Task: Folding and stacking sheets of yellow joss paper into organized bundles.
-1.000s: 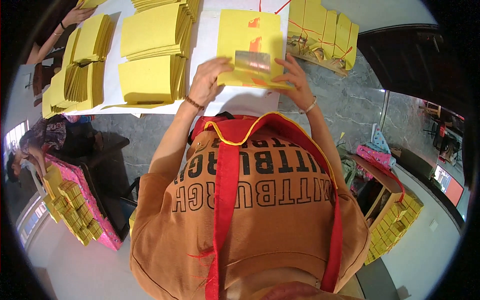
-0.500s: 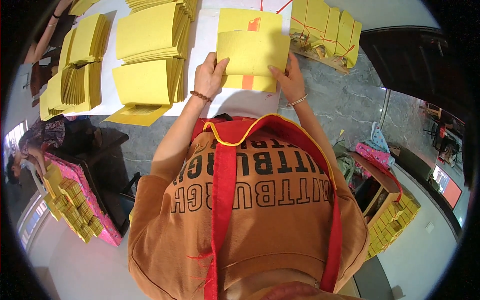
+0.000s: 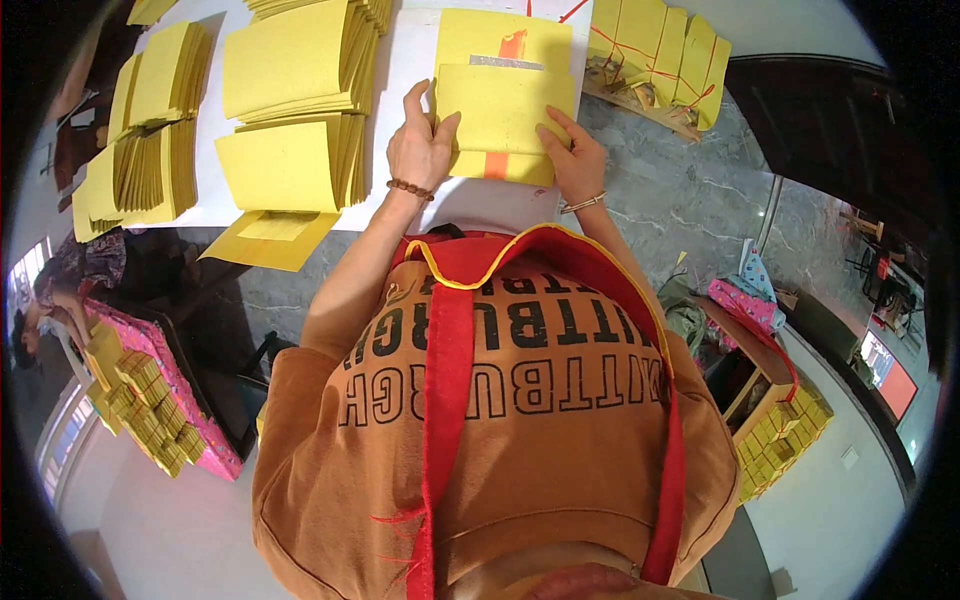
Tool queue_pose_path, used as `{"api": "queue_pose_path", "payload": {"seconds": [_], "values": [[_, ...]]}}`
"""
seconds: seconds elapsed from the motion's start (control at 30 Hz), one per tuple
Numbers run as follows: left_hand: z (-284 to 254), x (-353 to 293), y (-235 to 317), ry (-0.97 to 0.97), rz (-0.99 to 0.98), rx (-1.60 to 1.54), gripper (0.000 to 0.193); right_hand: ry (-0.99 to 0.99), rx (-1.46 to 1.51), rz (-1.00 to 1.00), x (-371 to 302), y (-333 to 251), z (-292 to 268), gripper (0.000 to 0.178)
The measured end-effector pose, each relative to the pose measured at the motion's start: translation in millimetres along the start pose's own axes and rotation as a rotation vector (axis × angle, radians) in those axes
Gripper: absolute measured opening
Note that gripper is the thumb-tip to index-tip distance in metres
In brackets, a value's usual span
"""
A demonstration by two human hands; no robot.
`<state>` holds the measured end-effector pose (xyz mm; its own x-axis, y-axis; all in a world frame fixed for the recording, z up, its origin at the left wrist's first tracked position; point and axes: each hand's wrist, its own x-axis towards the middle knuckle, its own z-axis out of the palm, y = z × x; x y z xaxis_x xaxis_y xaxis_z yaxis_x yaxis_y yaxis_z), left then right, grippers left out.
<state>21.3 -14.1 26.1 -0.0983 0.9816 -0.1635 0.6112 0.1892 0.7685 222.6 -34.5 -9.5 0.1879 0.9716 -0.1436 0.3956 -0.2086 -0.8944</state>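
Grip has eased since half a second ago: right index finger now lies on top of the upper yellow sheet [image 3: 505, 105] instead of behind its edge, left index stands off, and a silver strip [image 3: 505, 62] has appeared at the sheet's 12 o'clock edge. My read: sheet is down and being adjusted, not carried. It lies over the lower yellow sheet [image 3: 470, 38], whose orange patches show at 12 o'clock [image 3: 513, 45] and 6 o'clock [image 3: 495, 165]. Can't tell if the upper one is separate or a folded flap. Left hand [image 3: 420, 150] at 8 o'clock: thumb at the sheet's border, fingers spread, nothing grasped. Right hand [image 3: 580, 165] at 4 o'clock: thumb and index resting on the surface, not clenched; can't tell if the other fingers pinch from below. Both sheets sit on the white tabletop [image 3: 408, 40]. Further out: yellow stack [image 3: 285, 65] at 9 o'clock, overhanging yellow sheet [image 3: 318, 243] at 8, string-tied yellow bundle [image 3: 640, 40] at 2, yellow blocks [image 3: 785, 440] at 5. Another person [image 3: 95, 270] is well apart at 8.
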Motion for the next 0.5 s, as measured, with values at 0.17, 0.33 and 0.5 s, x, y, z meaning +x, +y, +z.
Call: {"api": "queue_pose_path", "payload": {"seconds": [0.17, 0.33, 0.5], "values": [[1, 2, -6, -0.013, 0.066, 0.153, 0.045, 0.011, 0.018, -0.021, 0, -2, 4, 0.033], [1, 6, 8, 0.152, 0.337, 0.457, 0.035, 0.059, 0.008, -0.062, 0, 7, 6, 0.033], [37, 16, 19, 0.097, 0.739, 0.467, 0.037, 0.038, -0.037, -0.063, -2, -8, 2, 0.032]]}}
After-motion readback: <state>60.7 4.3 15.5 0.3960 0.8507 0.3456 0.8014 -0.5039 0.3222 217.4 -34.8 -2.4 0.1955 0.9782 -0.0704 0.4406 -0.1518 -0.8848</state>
